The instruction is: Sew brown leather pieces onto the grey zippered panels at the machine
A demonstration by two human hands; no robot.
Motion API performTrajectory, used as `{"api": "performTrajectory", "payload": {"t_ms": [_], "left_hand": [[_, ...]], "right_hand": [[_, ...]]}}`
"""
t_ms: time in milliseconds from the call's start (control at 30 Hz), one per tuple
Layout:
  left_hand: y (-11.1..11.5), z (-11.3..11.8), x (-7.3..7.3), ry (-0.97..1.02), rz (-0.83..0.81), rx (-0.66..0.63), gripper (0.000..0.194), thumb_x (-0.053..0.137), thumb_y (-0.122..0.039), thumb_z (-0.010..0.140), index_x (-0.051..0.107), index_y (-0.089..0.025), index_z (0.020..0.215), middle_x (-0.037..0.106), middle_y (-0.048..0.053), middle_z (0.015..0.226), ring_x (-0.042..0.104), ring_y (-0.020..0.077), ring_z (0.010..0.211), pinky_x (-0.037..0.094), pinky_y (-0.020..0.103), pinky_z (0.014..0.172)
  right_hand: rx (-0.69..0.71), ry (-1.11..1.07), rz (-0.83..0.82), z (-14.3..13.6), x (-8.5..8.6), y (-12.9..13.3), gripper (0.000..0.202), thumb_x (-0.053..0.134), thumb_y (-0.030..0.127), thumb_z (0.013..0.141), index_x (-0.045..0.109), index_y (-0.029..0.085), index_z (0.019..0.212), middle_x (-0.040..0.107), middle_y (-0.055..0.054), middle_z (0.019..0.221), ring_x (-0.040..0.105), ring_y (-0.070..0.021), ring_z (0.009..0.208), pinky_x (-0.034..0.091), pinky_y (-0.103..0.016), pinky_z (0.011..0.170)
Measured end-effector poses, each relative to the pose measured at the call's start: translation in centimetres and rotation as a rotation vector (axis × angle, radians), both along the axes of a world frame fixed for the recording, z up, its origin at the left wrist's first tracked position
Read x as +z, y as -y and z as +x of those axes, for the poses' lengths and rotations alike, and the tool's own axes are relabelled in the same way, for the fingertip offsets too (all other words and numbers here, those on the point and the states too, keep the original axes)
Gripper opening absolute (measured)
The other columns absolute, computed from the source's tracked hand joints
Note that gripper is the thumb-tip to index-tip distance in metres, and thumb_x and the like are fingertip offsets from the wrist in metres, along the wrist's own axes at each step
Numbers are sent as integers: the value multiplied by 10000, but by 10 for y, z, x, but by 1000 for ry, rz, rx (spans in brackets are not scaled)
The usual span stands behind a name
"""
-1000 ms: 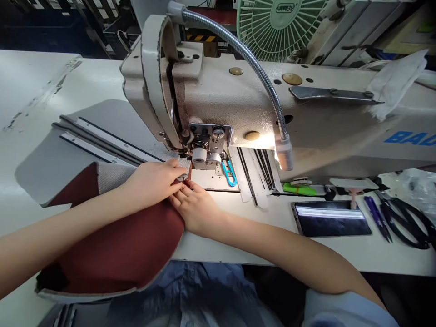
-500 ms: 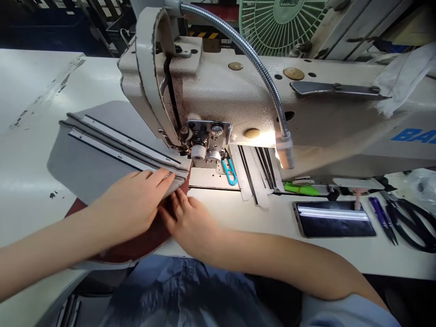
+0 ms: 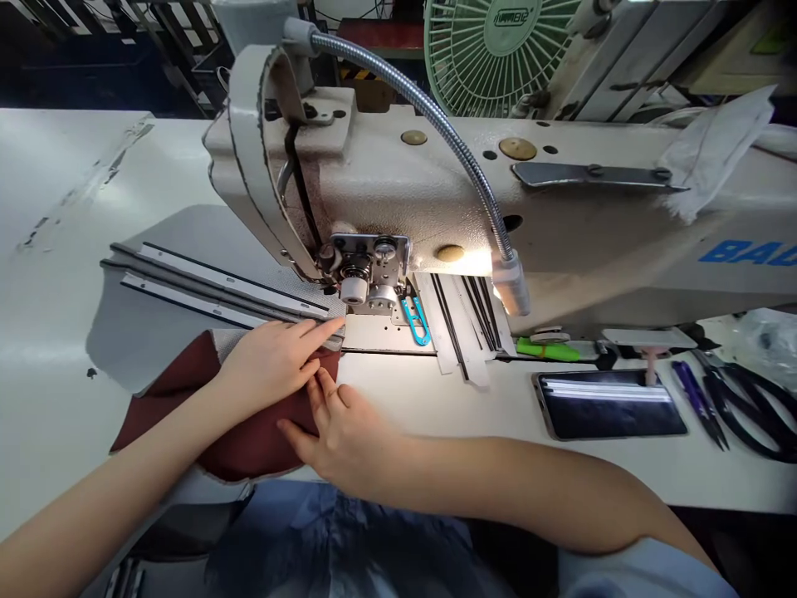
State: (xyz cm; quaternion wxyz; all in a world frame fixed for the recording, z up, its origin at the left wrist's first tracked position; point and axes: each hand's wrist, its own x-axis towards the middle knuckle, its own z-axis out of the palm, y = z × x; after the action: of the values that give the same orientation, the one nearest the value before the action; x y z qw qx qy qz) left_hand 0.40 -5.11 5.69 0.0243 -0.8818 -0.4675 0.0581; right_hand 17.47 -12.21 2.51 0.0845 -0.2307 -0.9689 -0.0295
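A grey fabric panel (image 3: 146,328) with dark-edged white strips lies left of the sewing machine's presser area, its right end close under the machine head (image 3: 367,274). Maroon fabric (image 3: 255,444) lies at its near side, partly folded over the grey. My left hand (image 3: 271,361) rests flat across the panel's near edge, fingers stretched towards the needle area. On the maroon fabric, my right hand (image 3: 345,432) has its fingers extended and its thumb spread apart; its fingertips meet my left thumb. The needle itself is hidden.
Blue thread snips (image 3: 416,320) lie on the machine bed beside white paper with black strips (image 3: 470,332). To the right are a green-handled tool (image 3: 548,349), a phone (image 3: 610,407), purple tweezers (image 3: 701,403) and black scissors (image 3: 747,407). A lamp (image 3: 510,282) hangs from a flexible arm.
More maroon fabric now shows, spread over the grey panel's near left part. My left hand has flattened and shifted slightly; my right fingers have come out from the fabric edge. The view moved a little.
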Motion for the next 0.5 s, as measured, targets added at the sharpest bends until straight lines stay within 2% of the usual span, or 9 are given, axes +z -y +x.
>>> {"api": "performTrajectory", "payload": {"t_ms": [100,233,500], "left_hand": [[1,-3,-4,-16,43,-33,555,542,-196,858,497,-312,1399,647,31,1043,602,176,668,447,312,620],[3,-3,-4,27,61,-53,536,551,-160,843,551,-331,1351,593,50,1213,636,183,848,486,288,662],[3,-1,-1,33,-22,1,574,521,-135,836,513,-304,1384,582,69,1237,625,210,940,512,294,692]], "right_hand": [[-9,-24,43,-1,-2,1,407,404,281,981,482,124,1348,601,-303,1255,627,-359,1131,431,-416,752],[-10,-17,70,-1,-2,1,405,410,308,976,504,124,1325,613,-297,1241,633,-365,1123,431,-409,745],[-9,-4,6,0,4,-1,391,428,303,974,513,135,1317,611,-285,1255,627,-341,1136,441,-409,745]]}}
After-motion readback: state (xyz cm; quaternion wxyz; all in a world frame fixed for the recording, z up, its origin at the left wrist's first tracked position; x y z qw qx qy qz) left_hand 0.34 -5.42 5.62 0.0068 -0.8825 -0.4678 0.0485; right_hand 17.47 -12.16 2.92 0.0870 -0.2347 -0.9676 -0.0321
